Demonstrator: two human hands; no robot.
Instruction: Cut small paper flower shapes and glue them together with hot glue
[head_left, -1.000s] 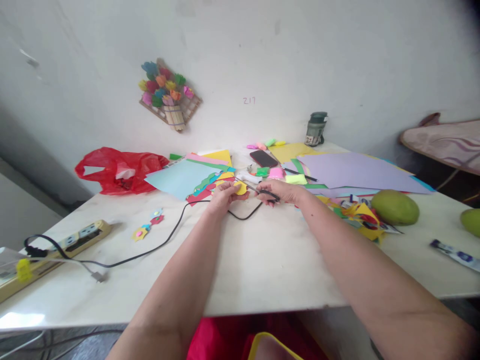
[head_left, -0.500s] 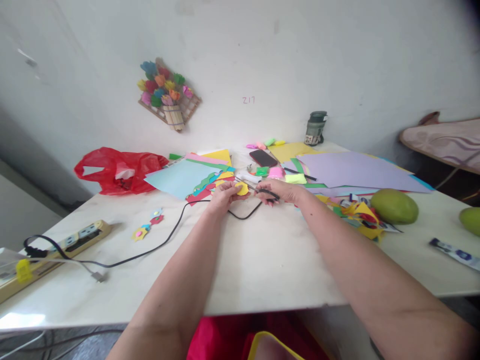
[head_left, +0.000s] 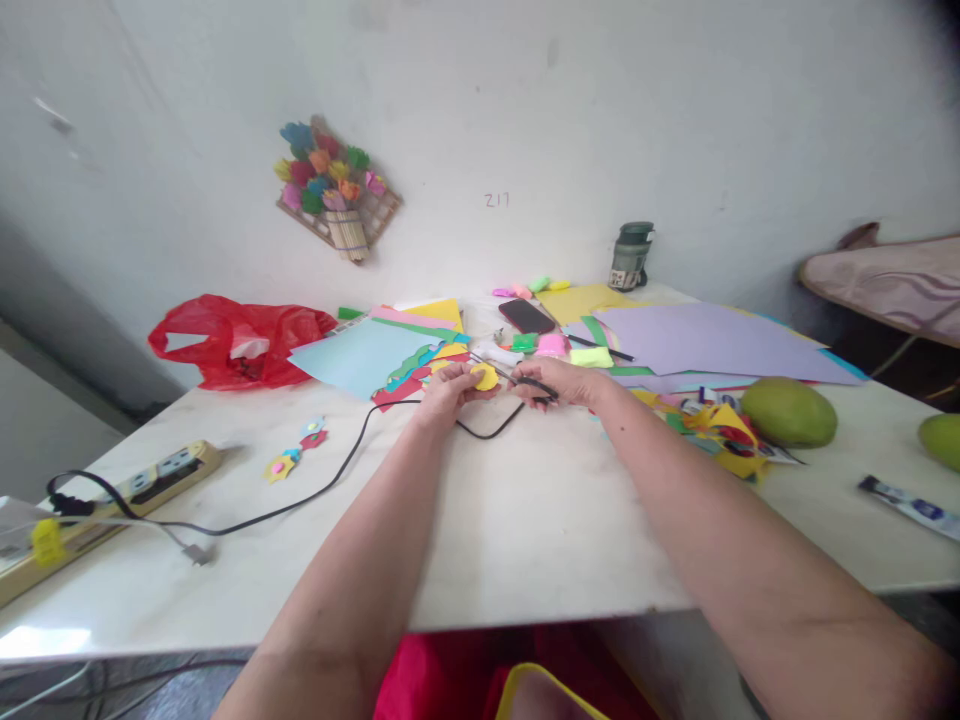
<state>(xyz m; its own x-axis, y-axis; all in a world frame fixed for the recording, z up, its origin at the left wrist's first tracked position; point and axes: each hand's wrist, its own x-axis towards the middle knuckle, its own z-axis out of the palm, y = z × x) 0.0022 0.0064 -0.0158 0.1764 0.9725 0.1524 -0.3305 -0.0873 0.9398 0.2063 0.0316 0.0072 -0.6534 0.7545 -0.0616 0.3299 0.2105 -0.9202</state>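
Observation:
Between the thumb and fingers of my left hand (head_left: 448, 390) is a small yellow paper piece (head_left: 486, 377) with a rounded edge. My right hand (head_left: 547, 383) grips scissors (head_left: 534, 384) by their dark handles. The blades point left and lie close to the yellow piece; whether they touch it I cannot tell. Just behind my left hand lie colourful paper strips (head_left: 409, 385). A white glue gun (head_left: 499, 354) seems to lie behind the scissors, partly hidden, and a black cord (head_left: 352, 450) passes under my hands.
On the left are a power strip (head_left: 142, 490), small paper flowers (head_left: 279, 467) and a red plastic bag (head_left: 247, 340). Behind lie a phone (head_left: 526, 316) and coloured clay packs (head_left: 591, 357). Purple paper (head_left: 690, 335), paper scraps (head_left: 712, 430), a green mango (head_left: 789, 412) and a tube (head_left: 911, 507) are on the right.

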